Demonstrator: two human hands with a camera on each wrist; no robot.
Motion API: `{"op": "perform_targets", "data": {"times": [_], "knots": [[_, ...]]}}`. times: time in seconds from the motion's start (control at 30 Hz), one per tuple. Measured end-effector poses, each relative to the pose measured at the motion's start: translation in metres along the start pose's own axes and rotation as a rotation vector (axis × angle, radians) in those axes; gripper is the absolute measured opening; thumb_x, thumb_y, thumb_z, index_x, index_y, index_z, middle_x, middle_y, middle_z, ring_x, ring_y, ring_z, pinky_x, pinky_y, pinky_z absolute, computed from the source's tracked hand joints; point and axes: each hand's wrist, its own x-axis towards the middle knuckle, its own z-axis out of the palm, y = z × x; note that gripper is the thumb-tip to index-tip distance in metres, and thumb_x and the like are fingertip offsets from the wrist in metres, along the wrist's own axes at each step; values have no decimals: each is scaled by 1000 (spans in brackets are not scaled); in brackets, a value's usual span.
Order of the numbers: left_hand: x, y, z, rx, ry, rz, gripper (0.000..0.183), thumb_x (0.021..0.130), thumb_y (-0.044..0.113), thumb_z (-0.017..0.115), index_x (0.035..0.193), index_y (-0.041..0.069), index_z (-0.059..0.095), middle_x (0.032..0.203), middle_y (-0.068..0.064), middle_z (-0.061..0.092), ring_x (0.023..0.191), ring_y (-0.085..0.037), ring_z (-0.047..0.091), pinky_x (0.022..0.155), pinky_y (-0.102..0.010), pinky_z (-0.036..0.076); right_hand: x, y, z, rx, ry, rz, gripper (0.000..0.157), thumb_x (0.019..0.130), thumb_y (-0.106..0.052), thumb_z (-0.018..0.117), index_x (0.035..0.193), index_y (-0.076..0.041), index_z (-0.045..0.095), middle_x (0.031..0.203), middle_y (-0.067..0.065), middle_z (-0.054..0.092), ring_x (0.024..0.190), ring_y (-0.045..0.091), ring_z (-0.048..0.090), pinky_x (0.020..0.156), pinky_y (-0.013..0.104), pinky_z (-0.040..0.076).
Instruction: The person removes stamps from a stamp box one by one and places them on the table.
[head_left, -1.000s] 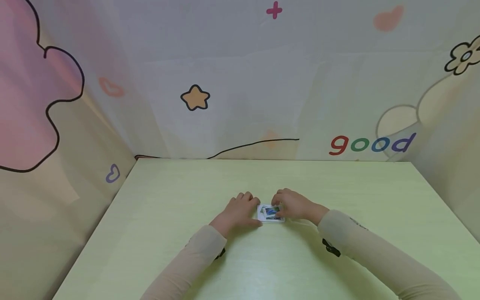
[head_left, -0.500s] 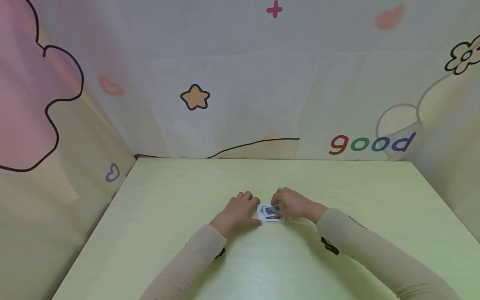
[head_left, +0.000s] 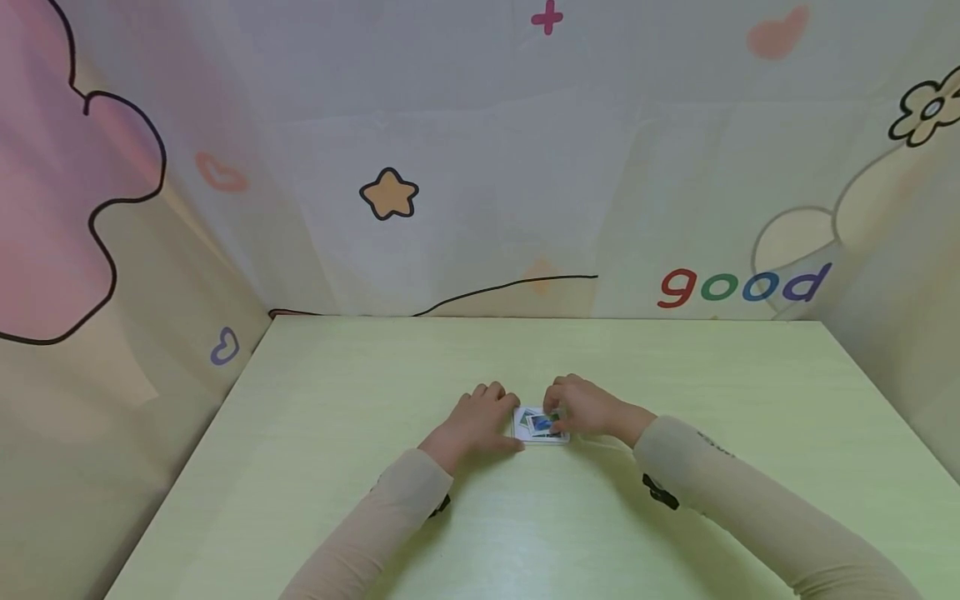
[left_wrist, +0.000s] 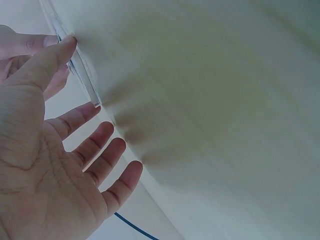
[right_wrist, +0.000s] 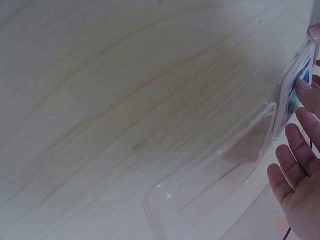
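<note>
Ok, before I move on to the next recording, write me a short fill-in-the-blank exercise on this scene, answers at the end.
1. In the head view, the left hand touches the flat printed piece at its ____ end, opposite the right hand.
2. In the right wrist view, a clear plastic piece lies on the ____.
3. The coloured lettering on the backdrop spells ____.
4. The first letter of that word is coloured ____.

Missing words: left; table; good; red.

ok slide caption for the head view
Left hand and right hand grip a small picture-printed pack on a pale green table.
</note>
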Motion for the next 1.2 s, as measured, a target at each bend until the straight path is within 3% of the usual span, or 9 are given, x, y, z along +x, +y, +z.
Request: {"op": "perform_targets", "data": {"times": [1.2], "knots": [[-1, 0, -1, -31, -2, -3, 61, 81, 48, 70, 131, 18, 51, 122, -5, 48, 108, -22, 43, 91, -40, 41, -4, -1, 2, 7, 45, -10, 19, 78, -12, 77, 94, -10, 66, 90, 1, 61, 85, 17, 51, 80, 38, 44]]}}
